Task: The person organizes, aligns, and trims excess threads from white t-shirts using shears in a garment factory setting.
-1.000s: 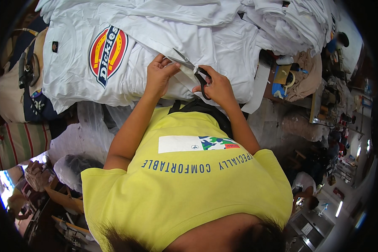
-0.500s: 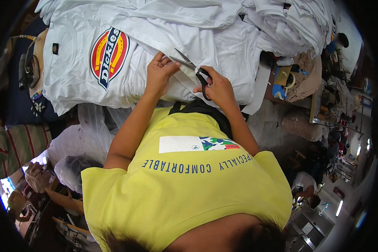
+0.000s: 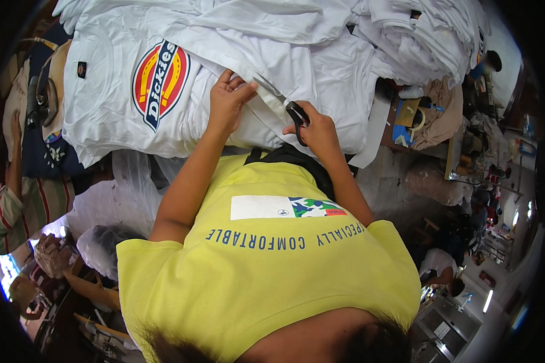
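White T-shirts lie heaped in front of me. The near white T-shirt (image 3: 97, 115) carries a red, yellow and dark blue round print on its left part. My left hand (image 3: 229, 103) is closed, thumb and forefinger pinching an edge of white cloth to the right of the print. In my right hand (image 3: 316, 130) is a pair of scissors (image 3: 296, 115) with black handles, fingers through the loops. Its metal blades point up and left, close together, over the cloth just right of my left fingertips. Whether a thread lies between the blades is too small to tell.
More white shirts (image 3: 418, 36) are piled at the far right. Beside them lie a tape roll (image 3: 417, 118) and brown cloth (image 3: 445, 115). A co-worker's striped garment (image 3: 42, 202) and raised arm show at the left. Clear plastic bags (image 3: 112, 212) stand below the table.
The scissors' blades, spread apart before, are now nearly together. My right hand has shifted slightly right and down. My left hand keeps its pinch. At the left, the co-worker's arm has reached up.
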The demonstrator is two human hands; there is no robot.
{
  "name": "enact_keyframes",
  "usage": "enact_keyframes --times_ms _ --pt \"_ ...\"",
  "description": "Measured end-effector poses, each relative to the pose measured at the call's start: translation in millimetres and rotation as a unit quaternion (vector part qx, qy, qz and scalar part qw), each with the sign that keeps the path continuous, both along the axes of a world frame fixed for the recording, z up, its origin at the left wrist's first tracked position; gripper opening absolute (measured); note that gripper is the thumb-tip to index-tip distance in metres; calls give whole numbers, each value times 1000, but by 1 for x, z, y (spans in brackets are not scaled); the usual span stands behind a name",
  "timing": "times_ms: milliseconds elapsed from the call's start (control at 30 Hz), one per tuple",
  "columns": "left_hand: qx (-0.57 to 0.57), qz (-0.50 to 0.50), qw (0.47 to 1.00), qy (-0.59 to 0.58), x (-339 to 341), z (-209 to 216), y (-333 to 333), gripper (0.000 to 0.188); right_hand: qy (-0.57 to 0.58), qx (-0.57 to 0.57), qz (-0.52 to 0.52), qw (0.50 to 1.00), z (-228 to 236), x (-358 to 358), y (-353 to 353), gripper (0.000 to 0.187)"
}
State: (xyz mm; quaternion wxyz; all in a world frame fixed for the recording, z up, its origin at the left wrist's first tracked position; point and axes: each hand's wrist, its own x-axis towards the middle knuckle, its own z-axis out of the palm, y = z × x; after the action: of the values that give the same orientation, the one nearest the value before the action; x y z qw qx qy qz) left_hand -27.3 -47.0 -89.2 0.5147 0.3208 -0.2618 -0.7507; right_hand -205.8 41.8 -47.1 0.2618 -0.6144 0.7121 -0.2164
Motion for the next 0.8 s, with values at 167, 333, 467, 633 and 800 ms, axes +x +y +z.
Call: enact_keyframes --times_ms 167,333,467,633,800 --pt "-1 -2 1000 12 0 1 1 47 7 -2 8 1000 8 7 -17 54" --pt "-5 -4 1000 10 2 4 0 47 -13 -2 25 1000 8 7 -20 46" --pt "11 23 1000 14 4 3 -7 45 -73 27 10 997 2 2 -13 41" --pt "-5 10 1000 -6 10 -3 -15 48 -31 6 10 999 4 7 -18 44" --pt "-8 3 1000 -2 10 0 -14 50 11 2 18 1000 17 21 -34 47"
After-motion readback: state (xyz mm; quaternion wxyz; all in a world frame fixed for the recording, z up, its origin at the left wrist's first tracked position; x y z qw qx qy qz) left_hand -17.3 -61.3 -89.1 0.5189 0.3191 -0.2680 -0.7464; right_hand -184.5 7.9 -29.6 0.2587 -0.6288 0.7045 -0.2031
